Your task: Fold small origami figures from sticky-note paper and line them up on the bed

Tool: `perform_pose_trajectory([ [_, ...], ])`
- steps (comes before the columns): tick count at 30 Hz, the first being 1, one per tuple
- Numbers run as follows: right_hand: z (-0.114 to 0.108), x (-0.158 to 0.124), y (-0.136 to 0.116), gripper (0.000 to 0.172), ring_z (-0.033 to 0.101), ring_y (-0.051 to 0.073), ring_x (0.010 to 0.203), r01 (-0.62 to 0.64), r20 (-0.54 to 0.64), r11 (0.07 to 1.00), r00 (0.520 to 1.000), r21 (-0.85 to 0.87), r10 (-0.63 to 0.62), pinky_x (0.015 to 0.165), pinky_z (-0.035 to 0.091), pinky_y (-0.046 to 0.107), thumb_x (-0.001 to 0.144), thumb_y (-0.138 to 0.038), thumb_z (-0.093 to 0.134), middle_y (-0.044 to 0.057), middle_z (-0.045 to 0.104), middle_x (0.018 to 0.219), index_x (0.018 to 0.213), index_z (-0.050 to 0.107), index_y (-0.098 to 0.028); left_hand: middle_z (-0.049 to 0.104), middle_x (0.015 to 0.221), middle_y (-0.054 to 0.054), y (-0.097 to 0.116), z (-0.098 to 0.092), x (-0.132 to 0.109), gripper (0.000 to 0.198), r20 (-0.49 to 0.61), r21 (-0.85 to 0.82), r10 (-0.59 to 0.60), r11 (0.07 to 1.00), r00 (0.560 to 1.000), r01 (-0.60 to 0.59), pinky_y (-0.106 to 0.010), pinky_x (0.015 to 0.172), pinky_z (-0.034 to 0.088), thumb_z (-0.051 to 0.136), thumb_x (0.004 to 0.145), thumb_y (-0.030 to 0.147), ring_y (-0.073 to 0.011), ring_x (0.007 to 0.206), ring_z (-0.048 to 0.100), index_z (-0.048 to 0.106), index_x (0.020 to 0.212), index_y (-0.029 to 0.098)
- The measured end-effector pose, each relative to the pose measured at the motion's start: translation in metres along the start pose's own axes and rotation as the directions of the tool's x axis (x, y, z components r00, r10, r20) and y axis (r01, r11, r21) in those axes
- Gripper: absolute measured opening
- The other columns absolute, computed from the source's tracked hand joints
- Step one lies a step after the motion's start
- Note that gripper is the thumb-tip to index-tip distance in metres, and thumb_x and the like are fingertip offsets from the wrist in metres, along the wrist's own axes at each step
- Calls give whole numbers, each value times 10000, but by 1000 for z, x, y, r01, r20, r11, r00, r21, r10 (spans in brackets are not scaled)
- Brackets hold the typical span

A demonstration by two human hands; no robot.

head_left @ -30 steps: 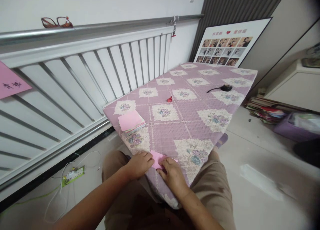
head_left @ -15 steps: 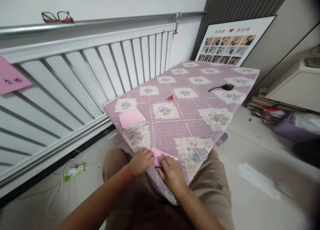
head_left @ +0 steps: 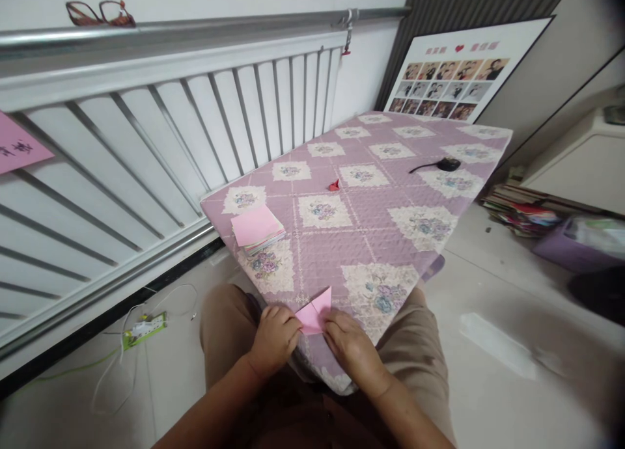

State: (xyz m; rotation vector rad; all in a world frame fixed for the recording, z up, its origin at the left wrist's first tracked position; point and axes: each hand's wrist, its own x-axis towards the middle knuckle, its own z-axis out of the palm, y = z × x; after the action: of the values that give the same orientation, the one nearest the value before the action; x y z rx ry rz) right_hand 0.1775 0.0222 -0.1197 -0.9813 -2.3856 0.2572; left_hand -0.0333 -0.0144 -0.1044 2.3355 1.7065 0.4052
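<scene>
A folded pink sheet of paper (head_left: 312,317) lies at the near end of the table, with a crease or flap line across it and one corner pointing up and away. My left hand (head_left: 276,335) pinches its left corner, fingers curled together. On the right edge, my right hand (head_left: 349,345) has its fingers closed on the paper, the thumb partly hidden. Beyond and to the left sits a stack of coloured paper squares (head_left: 258,228), pink on top. A small red folded paper piece (head_left: 334,185) rests farther up the table.
A floral purple cloth covers the table (head_left: 371,224). Toward the far right lies a black object with a short cable (head_left: 448,164). A white radiator (head_left: 195,130) runs along the left side. A power strip (head_left: 145,330) with cords is on the floor.
The pink paper's outline has changed from a flat strip to a shape with a raised corner at the right. My right hand has shifted right to its edge. The view has tilted slightly.
</scene>
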Motion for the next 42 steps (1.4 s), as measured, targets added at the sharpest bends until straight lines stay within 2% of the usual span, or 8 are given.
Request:
perform_pose_trajectory([
  [4, -3, 6, -9, 154, 569, 237, 971, -77, 43, 997, 996, 1, 76, 853, 474, 389, 870, -249, 567, 92, 627, 1010, 999, 618, -181, 624, 901, -28, -4, 2, 3, 127, -47, -110, -155, 983, 987, 149, -352, 833, 368, 557, 866, 250, -184, 900, 537, 681, 844, 235],
  [9, -4, 15, -17, 203, 548, 210, 789, -180, 67, 982, 981, -49, 183, 733, 440, 350, 917, -295, 496, 55, 585, 794, 774, 602, -197, 626, 830, -21, -4, -4, 12, 142, 17, -145, -259, 955, 966, 259, -314, 764, 378, 582, 848, 289, -181, 857, 558, 658, 754, 214],
  [12, 2, 17, -14, 173, 544, 205, 771, -210, 10, 977, 977, -39, 211, 719, 418, 336, 925, -272, 475, 47, 594, 778, 853, 610, -192, 630, 805, -19, -5, -9, 17, 179, 58, -123, -299, 945, 953, 304, -297, 728, 370, 575, 854, 317, -177, 828, 561, 641, 733, 203],
  [15, 8, 17, -11, 148, 549, 208, 777, -224, -26, 974, 974, -26, 224, 717, 403, 331, 911, -248, 492, 47, 616, 797, 978, 605, -181, 634, 799, -15, -6, -11, 22, 204, 85, -89, -310, 944, 947, 318, -286, 708, 357, 571, 860, 337, -169, 798, 561, 629, 724, 197],
  [27, 8, 19, -11, 161, 539, 206, 768, -250, -2, 968, 968, -10, 250, 711, 368, 328, 918, -233, 469, 39, 608, 762, 816, 591, -203, 637, 804, -6, -8, -17, 30, 226, 153, -34, -314, 946, 937, 323, -287, 681, 329, 572, 862, 377, -169, 779, 563, 624, 739, 195],
  [34, -2, 15, -7, 139, 536, 200, 780, -209, 23, 969, 978, 131, 208, 718, 404, 326, 889, -328, 544, 38, 590, 794, 884, 574, -191, 615, 840, -3, -12, -14, 16, 57, 89, -168, -210, 960, 974, 222, -296, 731, 365, 634, 803, 266, -169, 836, 557, 629, 797, 209],
  [38, -4, 14, -6, 159, 534, 216, 809, -146, 58, 984, 988, 104, 140, 711, 416, 333, 832, -317, 626, 50, 580, 827, 929, 598, -194, 599, 881, -36, -10, -5, 9, 63, -55, -185, -112, 978, 992, 100, -339, 799, 394, 575, 823, 169, -193, 887, 537, 631, 816, 198],
  [42, 0, 12, -7, 122, 537, 215, 785, -122, 33, 992, 992, 33, 121, 702, 431, 337, 887, -248, 524, 69, 580, 811, 828, 609, -184, 588, 923, -58, -1, -11, 10, 97, -205, -295, -56, 955, 977, -7, -369, 846, 418, 533, 835, 140, -199, 913, 526, 605, 787, 183],
])
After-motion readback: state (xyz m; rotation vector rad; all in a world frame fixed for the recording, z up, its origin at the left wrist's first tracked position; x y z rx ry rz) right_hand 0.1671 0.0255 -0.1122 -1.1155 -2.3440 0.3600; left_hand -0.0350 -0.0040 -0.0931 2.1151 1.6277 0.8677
